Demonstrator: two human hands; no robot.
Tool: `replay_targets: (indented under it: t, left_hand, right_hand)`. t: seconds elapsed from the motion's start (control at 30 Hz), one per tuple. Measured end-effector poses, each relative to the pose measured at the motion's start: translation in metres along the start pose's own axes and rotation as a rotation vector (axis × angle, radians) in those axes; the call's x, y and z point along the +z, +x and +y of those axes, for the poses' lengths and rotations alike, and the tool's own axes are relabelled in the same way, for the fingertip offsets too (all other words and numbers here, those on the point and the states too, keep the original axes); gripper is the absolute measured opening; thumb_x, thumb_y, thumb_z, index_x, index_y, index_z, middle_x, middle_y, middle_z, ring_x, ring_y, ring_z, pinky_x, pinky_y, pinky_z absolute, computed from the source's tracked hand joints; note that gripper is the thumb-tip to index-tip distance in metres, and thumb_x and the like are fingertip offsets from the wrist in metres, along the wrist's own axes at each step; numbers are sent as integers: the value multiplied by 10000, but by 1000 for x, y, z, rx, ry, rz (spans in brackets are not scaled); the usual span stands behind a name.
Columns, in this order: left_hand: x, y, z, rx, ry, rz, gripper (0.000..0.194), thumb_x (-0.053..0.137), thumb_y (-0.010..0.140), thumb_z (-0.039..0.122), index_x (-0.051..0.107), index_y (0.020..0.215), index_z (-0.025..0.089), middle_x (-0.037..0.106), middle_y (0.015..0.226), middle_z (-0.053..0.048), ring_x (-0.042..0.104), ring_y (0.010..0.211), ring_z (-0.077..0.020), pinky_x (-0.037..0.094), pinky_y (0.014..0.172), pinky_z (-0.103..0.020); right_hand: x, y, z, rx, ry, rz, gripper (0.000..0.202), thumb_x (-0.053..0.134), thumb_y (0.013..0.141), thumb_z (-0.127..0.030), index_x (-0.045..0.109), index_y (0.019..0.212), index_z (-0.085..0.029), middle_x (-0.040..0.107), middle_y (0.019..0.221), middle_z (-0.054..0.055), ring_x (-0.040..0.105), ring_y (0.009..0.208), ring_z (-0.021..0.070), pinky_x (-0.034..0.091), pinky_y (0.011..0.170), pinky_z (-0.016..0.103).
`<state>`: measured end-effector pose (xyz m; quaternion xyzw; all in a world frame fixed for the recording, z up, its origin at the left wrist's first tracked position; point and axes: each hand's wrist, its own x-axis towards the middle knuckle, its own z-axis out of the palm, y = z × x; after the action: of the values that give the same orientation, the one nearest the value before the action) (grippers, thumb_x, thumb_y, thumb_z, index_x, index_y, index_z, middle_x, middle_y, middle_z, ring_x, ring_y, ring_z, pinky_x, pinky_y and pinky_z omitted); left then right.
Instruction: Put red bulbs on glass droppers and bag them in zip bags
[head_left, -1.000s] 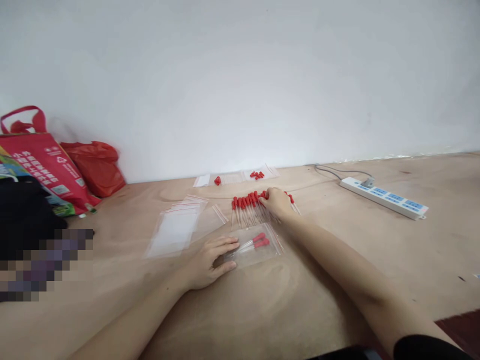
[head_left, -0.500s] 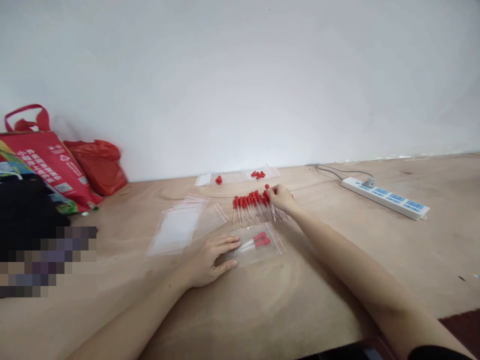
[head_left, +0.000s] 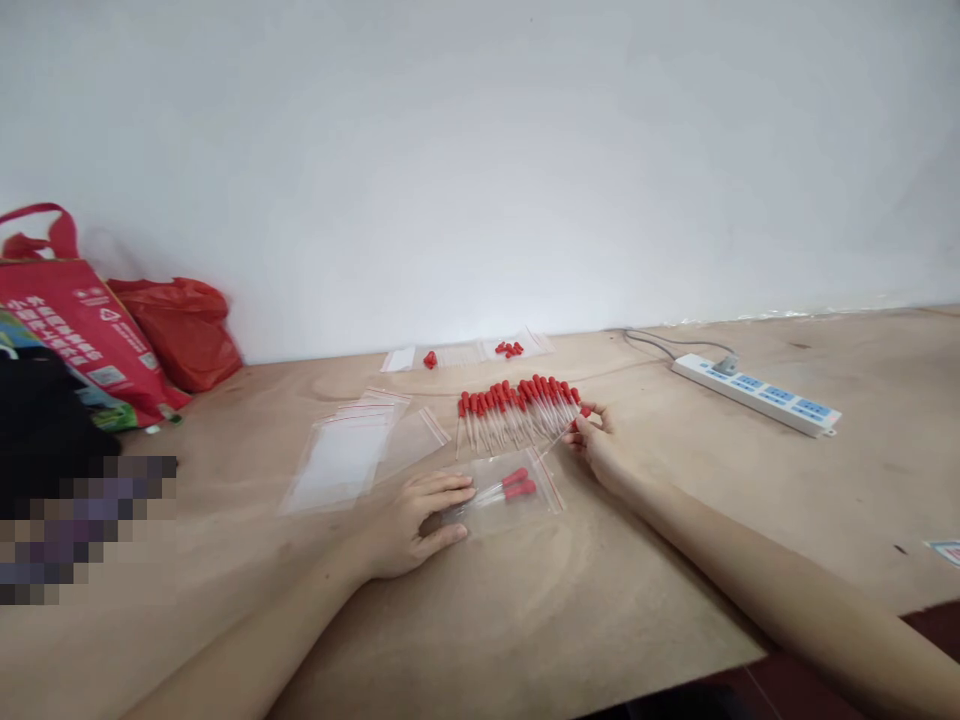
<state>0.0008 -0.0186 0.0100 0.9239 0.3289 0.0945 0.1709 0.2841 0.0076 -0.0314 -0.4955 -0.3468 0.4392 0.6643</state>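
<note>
My left hand (head_left: 431, 520) rests with fingers spread on the left end of a clear zip bag (head_left: 491, 520). Inside that bag lie droppers with red bulbs (head_left: 519, 484), their tips toward my fingers. My right hand (head_left: 598, 440) pinches the red bulb of a single dropper (head_left: 584, 411), whose thin clear tube slants down-left toward the bag's striped opening. Just beyond the bag, a row of red-bulbed droppers (head_left: 517, 400) lies side by side, bulbs away from me. Left of the row are overlapping flat clear bags (head_left: 345, 455).
Near the wall lie small red bulbs (head_left: 510, 349) on clear plastic and another red cluster (head_left: 430, 360). A white power strip (head_left: 754, 394) with a plugged-in cable is at the right. A red shopping bag (head_left: 82, 330) and a red plastic bag (head_left: 180, 330) stand at the left.
My right hand has moved from the far side of the dropper row toward me, now with one dropper in its fingers. My left hand stays on the bag. The view has shifted slightly.
</note>
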Motion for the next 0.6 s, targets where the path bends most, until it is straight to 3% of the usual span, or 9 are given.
replay_targets:
  t: [0.13,0.3,0.47,0.6]
  left_hand:
    - [0,1,0,8,-24,15,401,475,827,401,494,1204,264,473,1285,-32,384,1208,-231,311,1002,-437]
    - [0,0,1,-16,-37,45,485,489,817,411,402,1273,274,451,1303,-41,398,1192,-242,324,986,-442]
    - [-2,-1,3,-36,-31,40,516,478,819,425,368,1294,255,423,1324,-53,380,1203,-253,321,988,-441]
    - [-2,0,4,-31,-43,47,499,486,819,410,381,1284,263,440,1310,-48,395,1192,-249,329,987,-434]
  right_hand:
    - [9,-10,-2,66,50,-39,356,593,656,-380,345,875,-249,542,617,-53,579,515,123,452,500,254]
    - [14,-23,-6,93,-5,-233,389,655,606,-415,402,828,-221,547,613,-50,569,525,111,447,534,255]
    - [11,-27,-7,11,-241,-408,324,689,579,-400,529,750,-177,553,647,-22,472,511,78,388,500,225]
    - [9,-22,-3,-176,-489,-465,260,690,583,-379,618,725,-174,569,723,18,490,607,120,411,576,262]
